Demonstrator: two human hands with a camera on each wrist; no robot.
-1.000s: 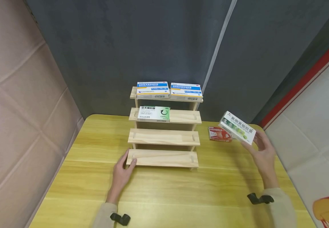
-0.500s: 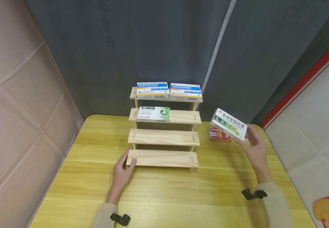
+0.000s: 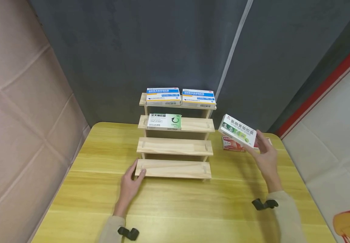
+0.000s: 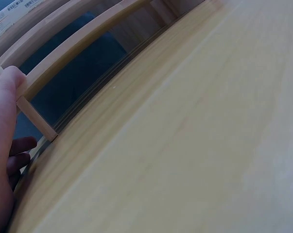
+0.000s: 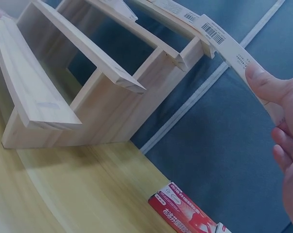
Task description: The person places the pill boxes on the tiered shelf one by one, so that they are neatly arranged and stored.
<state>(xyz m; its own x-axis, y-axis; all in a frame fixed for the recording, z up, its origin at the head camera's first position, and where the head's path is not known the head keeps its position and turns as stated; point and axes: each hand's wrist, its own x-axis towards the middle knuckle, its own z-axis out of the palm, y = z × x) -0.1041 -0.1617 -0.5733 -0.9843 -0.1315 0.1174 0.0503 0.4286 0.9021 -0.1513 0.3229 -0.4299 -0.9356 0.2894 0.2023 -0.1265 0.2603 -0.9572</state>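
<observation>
A four-step wooden display rack (image 3: 175, 146) stands on the table. My left hand (image 3: 129, 185) grips the left end of its lowest step, thumb on top; in the left wrist view, the other fingers (image 4: 23, 144) are lower, beside the rack's leg. To the right of the rack, my right hand (image 3: 266, 160) holds a white and green medicine box (image 3: 238, 131) by its right end. That box is tilted in the air, well above the table. In the right wrist view, my thumb (image 5: 265, 83) presses the medicine box's barcoded edge (image 5: 226, 46).
Two blue and white medicine boxes (image 3: 163, 97) sit on the top step. A white and green box (image 3: 164, 122) lies on the left of the step below. Behind my right hand, a red medicine box (image 3: 232, 144) lies on the table (image 3: 175, 209). A dark grey panel (image 3: 138, 44) rises behind.
My right hand has moved left with the medicine box, closer to the rack, and the box now overlaps the red one. My left hand stays on the lowest step.
</observation>
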